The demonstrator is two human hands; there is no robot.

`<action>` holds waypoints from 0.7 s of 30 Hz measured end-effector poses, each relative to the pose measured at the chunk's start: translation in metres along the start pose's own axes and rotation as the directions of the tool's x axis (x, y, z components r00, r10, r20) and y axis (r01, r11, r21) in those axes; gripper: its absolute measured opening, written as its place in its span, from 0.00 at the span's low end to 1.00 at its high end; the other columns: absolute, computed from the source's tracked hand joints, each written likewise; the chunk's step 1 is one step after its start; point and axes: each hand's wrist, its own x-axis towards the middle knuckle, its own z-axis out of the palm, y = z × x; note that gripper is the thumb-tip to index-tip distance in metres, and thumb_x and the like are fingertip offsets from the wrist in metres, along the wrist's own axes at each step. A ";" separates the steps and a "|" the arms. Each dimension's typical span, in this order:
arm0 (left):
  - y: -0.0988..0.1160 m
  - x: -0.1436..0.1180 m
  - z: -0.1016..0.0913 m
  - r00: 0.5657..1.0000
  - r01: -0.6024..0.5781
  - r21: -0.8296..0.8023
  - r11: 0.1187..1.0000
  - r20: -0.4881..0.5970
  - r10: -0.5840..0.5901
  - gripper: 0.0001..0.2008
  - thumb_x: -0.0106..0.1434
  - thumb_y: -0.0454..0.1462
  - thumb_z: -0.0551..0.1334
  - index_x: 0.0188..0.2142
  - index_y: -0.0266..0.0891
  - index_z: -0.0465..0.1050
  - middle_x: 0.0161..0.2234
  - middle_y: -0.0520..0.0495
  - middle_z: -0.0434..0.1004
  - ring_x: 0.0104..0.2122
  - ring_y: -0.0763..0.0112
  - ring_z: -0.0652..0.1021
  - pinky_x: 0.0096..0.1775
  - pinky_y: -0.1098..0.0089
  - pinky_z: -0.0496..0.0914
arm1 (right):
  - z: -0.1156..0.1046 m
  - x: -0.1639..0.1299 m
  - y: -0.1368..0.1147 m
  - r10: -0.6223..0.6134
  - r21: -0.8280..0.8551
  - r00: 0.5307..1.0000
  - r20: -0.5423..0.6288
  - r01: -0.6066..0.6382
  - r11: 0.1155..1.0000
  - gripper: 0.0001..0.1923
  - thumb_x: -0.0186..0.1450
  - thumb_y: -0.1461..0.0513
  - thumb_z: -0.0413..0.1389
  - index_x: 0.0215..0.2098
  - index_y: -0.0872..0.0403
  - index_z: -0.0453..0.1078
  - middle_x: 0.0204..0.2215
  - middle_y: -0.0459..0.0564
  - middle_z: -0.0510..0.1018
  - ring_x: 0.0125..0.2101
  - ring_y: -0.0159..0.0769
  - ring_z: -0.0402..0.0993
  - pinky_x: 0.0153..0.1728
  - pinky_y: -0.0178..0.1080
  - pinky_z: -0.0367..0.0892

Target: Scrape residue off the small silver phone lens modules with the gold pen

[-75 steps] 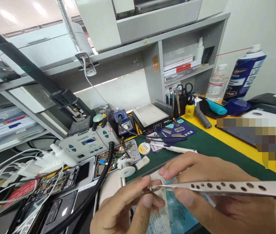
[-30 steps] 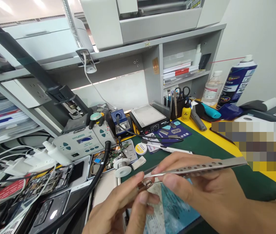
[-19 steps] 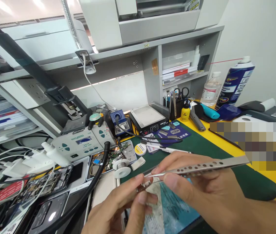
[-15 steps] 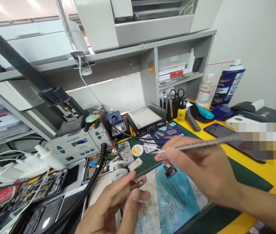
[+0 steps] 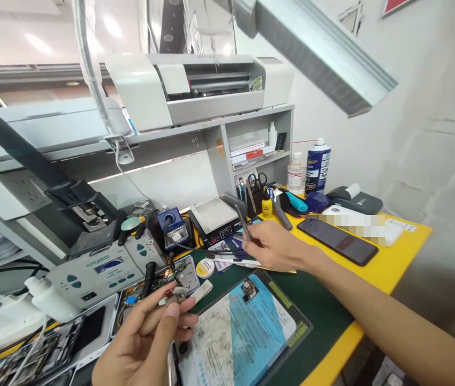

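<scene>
My left hand (image 5: 147, 343) pinches a small metal part (image 5: 176, 296) between thumb and forefinger, low at the left above the mat's near corner. My right hand (image 5: 278, 244) is stretched out over the green bench mat (image 5: 324, 305) and holds steel tweezers (image 5: 243, 222) that stick up and back toward the hot plate (image 5: 215, 214). On the blue-and-white work pad (image 5: 247, 332) between the hands lies a small dark component (image 5: 247, 289).
A soldering station (image 5: 98, 271), a blue iron stand (image 5: 173, 228), a solder tin (image 5: 204, 268), opened phones (image 5: 70, 335) and white cables crowd the left. A tool holder (image 5: 254, 195), bottles, a spray can (image 5: 317, 166) and a dark phone (image 5: 338, 241) stand on the yellow bench at the right.
My right hand has pulled the tweezers away from the left hand and reached back toward the hot plate. The left hand dropped lower left, still pinching the part. The view rose and widened.
</scene>
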 end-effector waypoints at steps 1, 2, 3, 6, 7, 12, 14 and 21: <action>-0.001 0.003 -0.002 1.000 0.000 0.011 1.000 0.010 0.000 0.31 0.53 0.53 0.73 0.48 0.37 0.75 0.32 0.44 0.88 0.25 0.63 0.84 0.28 0.69 0.81 | -0.001 0.000 0.000 0.007 -0.017 1.000 -0.005 -0.007 1.000 0.15 0.72 0.57 0.58 0.54 0.56 0.70 0.50 0.54 0.76 0.45 0.42 0.77 0.45 0.48 0.76; -0.001 0.005 -0.004 1.000 -0.008 0.015 1.000 0.012 0.007 0.30 0.53 0.54 0.72 0.48 0.36 0.75 0.32 0.43 0.88 0.26 0.62 0.85 0.28 0.69 0.81 | -0.002 0.001 0.001 0.019 -0.034 1.000 -0.014 -0.019 0.999 0.16 0.72 0.57 0.58 0.55 0.56 0.70 0.51 0.54 0.76 0.45 0.43 0.77 0.45 0.49 0.76; -0.002 0.008 -0.005 1.000 -0.010 0.014 1.000 0.005 0.010 0.30 0.54 0.54 0.72 0.47 0.36 0.75 0.31 0.43 0.88 0.26 0.62 0.85 0.29 0.69 0.81 | -0.002 0.003 0.003 0.037 -0.052 0.999 -0.024 -0.038 0.998 0.16 0.72 0.57 0.58 0.55 0.56 0.70 0.51 0.54 0.76 0.46 0.43 0.77 0.45 0.49 0.75; -0.003 0.011 -0.006 0.999 -0.018 0.014 1.000 0.029 0.018 0.29 0.55 0.54 0.70 0.48 0.37 0.74 0.31 0.44 0.88 0.27 0.62 0.85 0.30 0.69 0.81 | -0.003 0.012 0.015 0.109 -0.110 0.994 -0.034 -0.112 0.988 0.16 0.72 0.57 0.58 0.55 0.56 0.70 0.52 0.54 0.75 0.47 0.44 0.77 0.46 0.50 0.75; -0.003 0.011 -0.006 0.998 -0.028 0.017 0.999 0.048 0.027 0.29 0.56 0.55 0.70 0.48 0.37 0.73 0.31 0.44 0.88 0.28 0.63 0.85 0.31 0.69 0.80 | -0.003 0.015 0.020 0.129 -0.128 0.991 -0.024 -0.131 0.983 0.16 0.72 0.58 0.58 0.56 0.55 0.70 0.53 0.55 0.75 0.47 0.44 0.77 0.46 0.50 0.75; -0.003 0.010 -0.007 0.991 -0.068 0.037 0.997 0.116 0.063 0.29 0.57 0.53 0.69 0.50 0.35 0.73 0.32 0.44 0.88 0.29 0.64 0.83 0.33 0.69 0.79 | 0.002 0.022 0.035 0.117 -0.173 0.988 0.104 -0.098 0.980 0.16 0.72 0.58 0.58 0.56 0.55 0.69 0.53 0.55 0.75 0.47 0.43 0.76 0.47 0.50 0.75; -0.003 0.010 -0.006 0.988 -0.072 0.042 0.997 0.139 0.065 0.29 0.58 0.53 0.69 0.50 0.36 0.72 0.33 0.44 0.88 0.29 0.64 0.83 0.33 0.69 0.79 | 0.005 0.024 0.034 0.087 -0.166 0.986 0.145 -0.062 0.984 0.16 0.72 0.58 0.58 0.56 0.55 0.69 0.53 0.55 0.75 0.47 0.43 0.76 0.47 0.50 0.75; -0.007 0.010 -0.003 0.979 -0.069 0.032 0.997 0.194 0.061 0.30 0.57 0.53 0.69 0.52 0.36 0.71 0.33 0.46 0.87 0.28 0.63 0.83 0.33 0.66 0.78 | 0.008 0.036 0.016 0.005 -0.038 0.999 0.035 -0.004 0.999 0.17 0.72 0.58 0.58 0.56 0.55 0.69 0.53 0.55 0.75 0.48 0.44 0.76 0.47 0.50 0.75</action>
